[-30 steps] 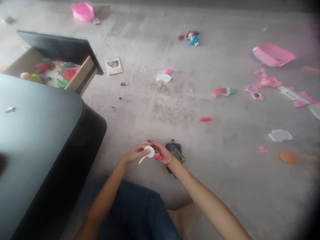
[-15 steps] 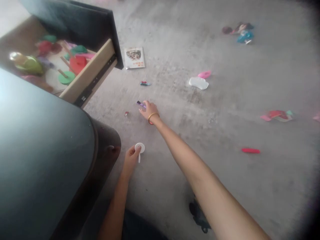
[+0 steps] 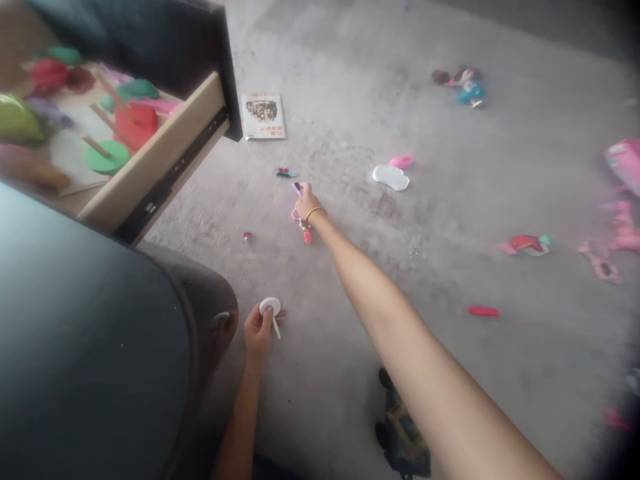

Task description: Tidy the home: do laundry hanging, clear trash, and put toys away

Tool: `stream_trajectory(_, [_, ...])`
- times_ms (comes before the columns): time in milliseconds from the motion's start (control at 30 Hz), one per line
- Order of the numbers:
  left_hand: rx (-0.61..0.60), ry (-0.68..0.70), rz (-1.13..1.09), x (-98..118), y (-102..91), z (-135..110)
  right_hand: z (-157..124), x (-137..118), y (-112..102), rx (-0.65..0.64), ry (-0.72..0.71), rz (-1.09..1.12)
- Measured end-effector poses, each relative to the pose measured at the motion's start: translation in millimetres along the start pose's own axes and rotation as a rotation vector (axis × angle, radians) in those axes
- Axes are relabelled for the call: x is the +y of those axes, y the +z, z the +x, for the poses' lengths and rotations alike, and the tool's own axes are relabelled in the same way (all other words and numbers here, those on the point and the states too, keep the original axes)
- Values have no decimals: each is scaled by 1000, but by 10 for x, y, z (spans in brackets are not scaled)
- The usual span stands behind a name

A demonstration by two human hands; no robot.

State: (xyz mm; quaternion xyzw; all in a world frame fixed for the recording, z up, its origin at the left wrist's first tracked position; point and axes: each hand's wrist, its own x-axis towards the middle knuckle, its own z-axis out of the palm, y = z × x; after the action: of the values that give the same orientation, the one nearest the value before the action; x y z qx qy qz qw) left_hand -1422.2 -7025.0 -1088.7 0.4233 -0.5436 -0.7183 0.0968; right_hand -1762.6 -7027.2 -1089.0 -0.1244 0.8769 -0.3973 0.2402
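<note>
My left hand point(image 3: 259, 327), low in the middle of the view, is closed on a white disc with a thin stick point(image 3: 270, 307), the thumb pressing on its face. Farther forward, my right hand point(image 3: 310, 200) pinches a small purple stick-like piece with a dark patch point(image 3: 297, 189). A string of pink and white beads with a red charm point(image 3: 307, 236) shows under this hand; whether it is held or lies on the floor I cannot tell. Nearby on the floor are a small red-and-blue item point(image 3: 286, 173) and a tiny red-and-silver piece point(image 3: 247, 236).
At left, an open drawer point(image 3: 200, 100) full of toys juts out beside a dark rounded cabinet top point(image 3: 100, 333). Around the floor lie a booklet point(image 3: 263, 116), a white tray-like piece point(image 3: 391, 177), a doll point(image 3: 470, 90), a red bar point(image 3: 483, 311) and a dark wheeled toy point(image 3: 400, 427).
My right hand has closed on the purple piece and moved it forward and slightly right. More of the bead string now shows. My left hand keeps the white disc; the view has shifted a little.
</note>
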Motion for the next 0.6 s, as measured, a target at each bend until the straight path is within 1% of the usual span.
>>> stream_trajectory(67, [20, 15, -15, -30, 6, -20, 81, -73, 11, -29, 35, 37])
stream_trajectory(167, [-20, 75, 89, -94, -5, -70, 277, -179, 91, -8, 25, 61])
stream_trajectory(300, [-8, 273, 326, -231, -18, -113, 620, -212, 188, 101, -61, -7])
stream_trajectory(367, [0, 365, 435, -308, -8, -107, 733, -191, 206, 137, -78, -56])
stream_trajectory(433, [-4, 466, 537, -369, 21, -90, 749, -188, 211, 166, -69, -89])
stream_trajectory(500, [4, 568, 612, -390, 70, -74, 665, -249, 206, 192, -43, -112])
stream_trajectory(567, [28, 626, 643, -364, 133, -62, 515, -411, 183, 255, -39, -110])
stream_trajectory(600, [42, 637, 647, -340, 167, -58, 428, -542, 162, 308, -67, -82])
